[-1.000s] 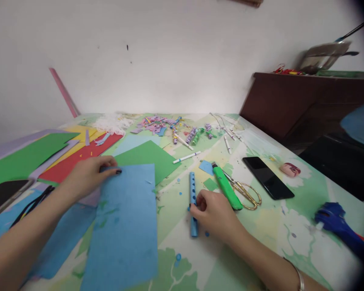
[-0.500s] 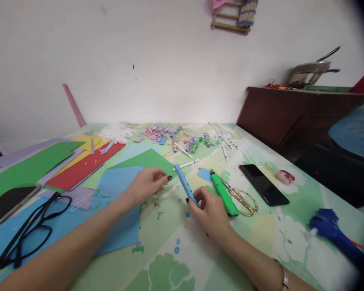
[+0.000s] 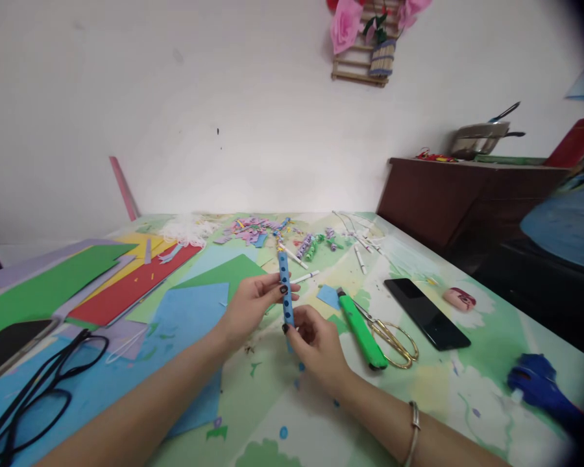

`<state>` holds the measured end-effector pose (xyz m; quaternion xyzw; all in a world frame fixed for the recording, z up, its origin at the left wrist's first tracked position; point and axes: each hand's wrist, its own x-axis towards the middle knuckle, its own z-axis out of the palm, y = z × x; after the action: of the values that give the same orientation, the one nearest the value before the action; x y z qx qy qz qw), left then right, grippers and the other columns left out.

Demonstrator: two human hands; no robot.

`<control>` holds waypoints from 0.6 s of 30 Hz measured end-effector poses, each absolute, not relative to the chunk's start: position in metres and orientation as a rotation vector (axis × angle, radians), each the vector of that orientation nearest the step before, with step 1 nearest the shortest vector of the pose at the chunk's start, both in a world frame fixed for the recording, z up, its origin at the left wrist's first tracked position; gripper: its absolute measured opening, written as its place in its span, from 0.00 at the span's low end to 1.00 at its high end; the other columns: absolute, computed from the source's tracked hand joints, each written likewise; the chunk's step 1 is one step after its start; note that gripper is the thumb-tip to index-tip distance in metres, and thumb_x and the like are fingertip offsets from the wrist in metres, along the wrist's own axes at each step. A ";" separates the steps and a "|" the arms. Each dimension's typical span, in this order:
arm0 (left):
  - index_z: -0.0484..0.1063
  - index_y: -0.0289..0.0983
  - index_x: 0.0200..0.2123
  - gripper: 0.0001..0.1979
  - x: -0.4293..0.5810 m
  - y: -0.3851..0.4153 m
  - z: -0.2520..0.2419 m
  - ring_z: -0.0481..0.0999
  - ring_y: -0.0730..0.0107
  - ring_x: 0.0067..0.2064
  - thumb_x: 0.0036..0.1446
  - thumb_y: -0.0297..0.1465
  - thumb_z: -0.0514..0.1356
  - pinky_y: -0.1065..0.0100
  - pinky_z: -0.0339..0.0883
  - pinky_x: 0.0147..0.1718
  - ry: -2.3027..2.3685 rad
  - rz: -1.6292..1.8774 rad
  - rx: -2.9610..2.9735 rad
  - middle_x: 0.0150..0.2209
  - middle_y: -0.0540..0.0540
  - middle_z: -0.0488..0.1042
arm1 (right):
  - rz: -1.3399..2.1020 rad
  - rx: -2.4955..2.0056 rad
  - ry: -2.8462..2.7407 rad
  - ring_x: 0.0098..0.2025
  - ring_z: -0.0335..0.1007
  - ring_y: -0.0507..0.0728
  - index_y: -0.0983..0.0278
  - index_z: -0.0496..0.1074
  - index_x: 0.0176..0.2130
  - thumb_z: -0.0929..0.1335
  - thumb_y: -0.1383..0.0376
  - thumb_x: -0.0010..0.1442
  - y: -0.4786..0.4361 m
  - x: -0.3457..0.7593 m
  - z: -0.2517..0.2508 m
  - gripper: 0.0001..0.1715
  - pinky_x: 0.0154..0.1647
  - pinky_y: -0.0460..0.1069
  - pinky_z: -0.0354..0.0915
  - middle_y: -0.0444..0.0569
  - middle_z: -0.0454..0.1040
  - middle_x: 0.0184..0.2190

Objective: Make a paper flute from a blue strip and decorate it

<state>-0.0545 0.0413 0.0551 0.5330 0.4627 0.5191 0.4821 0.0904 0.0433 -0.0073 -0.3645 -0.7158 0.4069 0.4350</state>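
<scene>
A rolled blue paper tube with punched holes (image 3: 285,285) stands nearly upright above the table. My left hand (image 3: 250,303) pinches its middle from the left. My right hand (image 3: 316,347) grips its lower end from the right. Both hands are closed on the tube. Under my left forearm lies a blue paper sheet (image 3: 185,311), and a green sheet (image 3: 233,272) lies behind it.
Right of my hands lie a green utility knife (image 3: 363,327), gold scissors (image 3: 394,337), a black phone (image 3: 425,311) and a pink eraser (image 3: 459,298). Black glasses (image 3: 39,389) and coloured paper sheets (image 3: 102,272) lie left. Paper scraps and markers (image 3: 292,237) sit at the back. A blue tool (image 3: 540,389) lies far right.
My right hand lifted the blue tube off the table and stood it upright. My left hand left the blue sheet and took hold of the tube. The view tilted upward.
</scene>
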 end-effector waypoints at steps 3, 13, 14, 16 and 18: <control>0.75 0.34 0.40 0.15 -0.060 0.041 0.051 0.78 0.63 0.37 0.53 0.38 0.62 0.62 0.71 0.41 1.162 1.212 1.378 0.37 0.44 0.80 | 1.114 -0.868 -1.773 0.22 0.58 0.48 0.64 0.67 0.34 0.64 0.66 0.54 0.040 0.092 -0.010 0.05 0.22 0.44 0.56 0.43 0.69 0.25; 0.74 0.36 0.31 0.14 -0.066 0.037 0.056 0.76 0.68 0.29 0.59 0.36 0.52 0.70 0.69 0.25 1.550 1.109 1.822 0.28 0.46 0.78 | 1.325 -0.826 -1.615 0.26 0.63 0.49 0.65 0.68 0.37 0.65 0.63 0.56 0.040 0.097 -0.012 0.08 0.25 0.44 0.61 0.46 0.71 0.30; 0.74 0.36 0.31 0.13 -0.065 0.035 0.058 0.76 0.68 0.29 0.59 0.36 0.53 0.71 0.69 0.26 1.560 1.088 1.834 0.28 0.47 0.78 | 1.325 -0.835 -1.617 0.26 0.62 0.49 0.65 0.68 0.37 0.65 0.63 0.56 0.040 0.097 -0.012 0.08 0.25 0.44 0.61 0.46 0.71 0.30; 0.75 0.36 0.31 0.10 -0.063 0.033 0.059 0.76 0.68 0.30 0.56 0.35 0.56 0.71 0.69 0.28 1.589 1.050 1.858 0.28 0.48 0.78 | 1.304 -0.846 -1.643 0.26 0.62 0.49 0.65 0.68 0.37 0.65 0.64 0.56 0.040 0.097 -0.011 0.08 0.25 0.43 0.60 0.46 0.71 0.30; 0.75 0.37 0.32 0.09 -0.060 0.031 0.060 0.77 0.68 0.31 0.55 0.35 0.58 0.71 0.68 0.31 1.623 1.026 1.878 0.29 0.48 0.78 | 1.267 -0.858 -1.690 0.26 0.61 0.49 0.65 0.68 0.37 0.65 0.65 0.56 0.039 0.097 -0.011 0.07 0.25 0.44 0.59 0.46 0.72 0.30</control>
<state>-0.0604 0.0311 0.0595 0.6811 0.5886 0.3722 0.2260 0.0973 0.0390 -0.0109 -0.3421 -0.6736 0.5050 0.4175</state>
